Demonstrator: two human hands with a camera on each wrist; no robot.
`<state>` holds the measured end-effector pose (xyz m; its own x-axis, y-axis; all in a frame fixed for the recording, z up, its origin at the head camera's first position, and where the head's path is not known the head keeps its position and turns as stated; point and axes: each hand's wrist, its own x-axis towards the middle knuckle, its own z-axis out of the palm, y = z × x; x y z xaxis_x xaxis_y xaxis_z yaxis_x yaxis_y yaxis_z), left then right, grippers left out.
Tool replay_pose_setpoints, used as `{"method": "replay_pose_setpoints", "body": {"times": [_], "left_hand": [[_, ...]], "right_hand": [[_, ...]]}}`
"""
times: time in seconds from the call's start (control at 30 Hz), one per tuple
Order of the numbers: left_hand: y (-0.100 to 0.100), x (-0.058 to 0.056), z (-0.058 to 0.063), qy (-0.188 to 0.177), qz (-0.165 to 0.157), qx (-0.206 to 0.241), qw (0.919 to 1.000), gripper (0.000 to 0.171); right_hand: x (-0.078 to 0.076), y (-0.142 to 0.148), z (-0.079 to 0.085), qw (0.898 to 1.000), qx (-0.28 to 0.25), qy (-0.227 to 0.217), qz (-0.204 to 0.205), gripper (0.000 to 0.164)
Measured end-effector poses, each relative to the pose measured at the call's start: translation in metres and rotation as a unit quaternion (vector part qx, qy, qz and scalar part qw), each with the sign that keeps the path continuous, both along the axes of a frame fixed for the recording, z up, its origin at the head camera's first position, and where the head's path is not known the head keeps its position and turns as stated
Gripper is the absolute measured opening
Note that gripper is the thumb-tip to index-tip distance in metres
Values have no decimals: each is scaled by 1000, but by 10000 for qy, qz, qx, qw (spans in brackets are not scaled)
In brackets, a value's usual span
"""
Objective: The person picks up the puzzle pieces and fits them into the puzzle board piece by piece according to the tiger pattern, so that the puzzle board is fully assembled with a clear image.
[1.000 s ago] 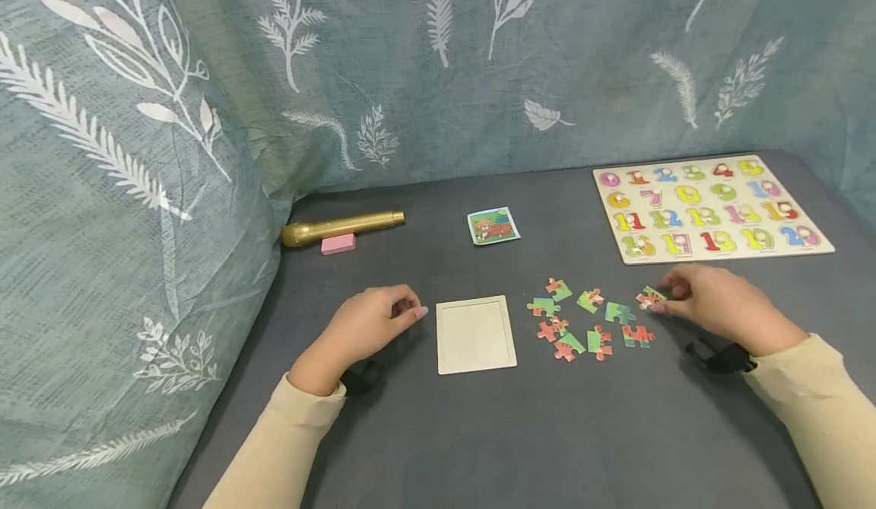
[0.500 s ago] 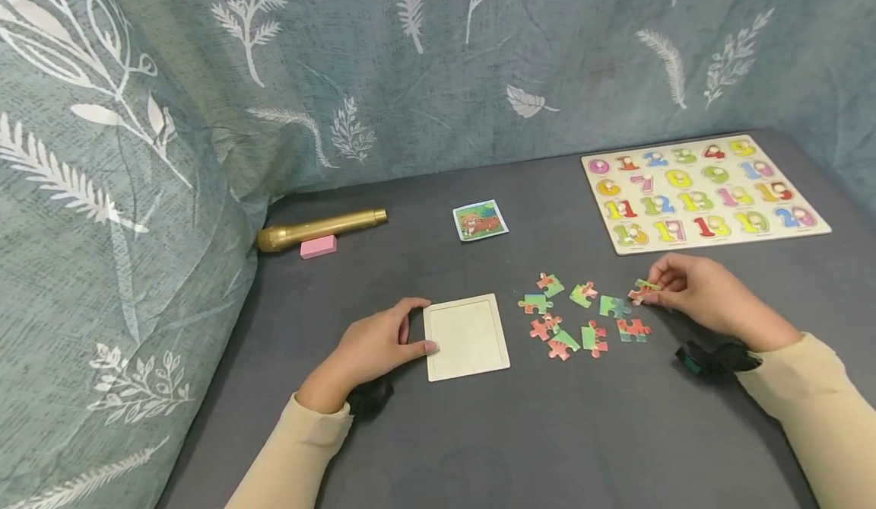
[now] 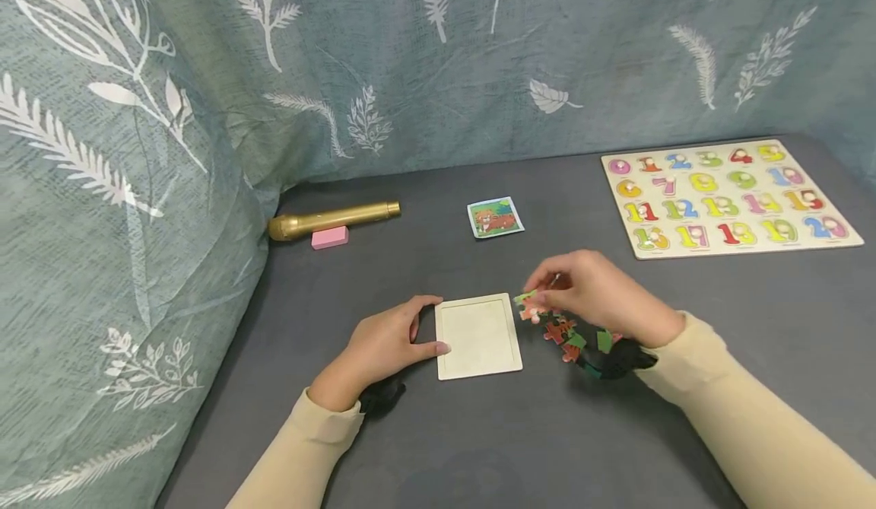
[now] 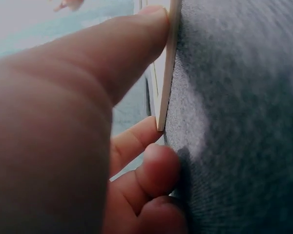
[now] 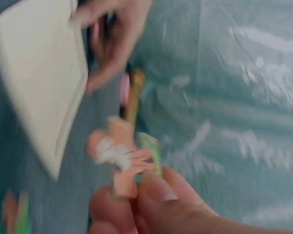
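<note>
My left hand (image 3: 393, 345) holds the left side of a square wooden puzzle tray (image 3: 479, 338). In the left wrist view, its thumb (image 4: 151, 29) lies on the tray's rim and a fingertip touches a corner. My right hand (image 3: 595, 292) pinches an orange and green jigsaw piece (image 3: 530, 309) between thumb and fingers, just off the tray's upper right corner. That jigsaw piece (image 5: 122, 156) looks blurred in the right wrist view. Beneath the right hand and wrist lie other jigsaw pieces (image 3: 560, 332), partly hidden.
A small picture card (image 3: 496, 217) lies behind the tray. To the left are a gold microphone (image 3: 335, 220) and a pink block (image 3: 330, 237). A number puzzle board (image 3: 728, 198) lies at the back right, before a patterned cloth (image 3: 445, 128).
My left hand has moved from beside the tray to hold its left edge. The right hand has lifted a jigsaw piece and carried it left, over the other pieces to the tray.
</note>
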<state>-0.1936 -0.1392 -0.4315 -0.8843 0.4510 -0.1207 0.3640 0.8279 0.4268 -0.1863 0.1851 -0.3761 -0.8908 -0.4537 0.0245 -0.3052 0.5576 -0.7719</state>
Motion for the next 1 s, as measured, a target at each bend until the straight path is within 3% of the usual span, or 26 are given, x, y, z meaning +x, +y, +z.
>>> {"method": "replay_pose_setpoints", "body": {"times": [0.1, 0.2, 0.27, 0.33, 0.47, 0.57, 0.73, 1.0], "left_hand": [[4, -1, -1, 56, -51, -12, 10000, 75], [9, -1, -1, 67, -91, -28, 9999, 75], [10, -1, 0, 78, -120, -24, 9999, 75], [12, -2, 0, 108, -166, -19, 9998, 74], [14, -4, 3, 171, -233, -20, 9996, 73], [13, -5, 4, 169, -252, -18, 9995, 74], [11, -4, 4, 143, -201, -39, 9997, 74], [8, -2, 4, 126, -134, -85, 9998, 74]], "right_hand": [[0, -27, -10, 9977, 272, 447, 422, 12], [8, -44, -18, 9852, 928, 1325, 568, 20], [19, -50, -21, 9670, 1543, 1938, 587, 25], [34, -54, -21, 9424, 2197, 2454, 580, 31], [53, -63, -28, 9094, 2969, 2808, 773, 51], [51, -66, -34, 9086, 3024, 2725, 939, 55], [40, -62, -38, 9303, 2422, 2302, 1515, 51], [38, -68, -39, 9141, 2713, 2591, 1540, 50]]}}
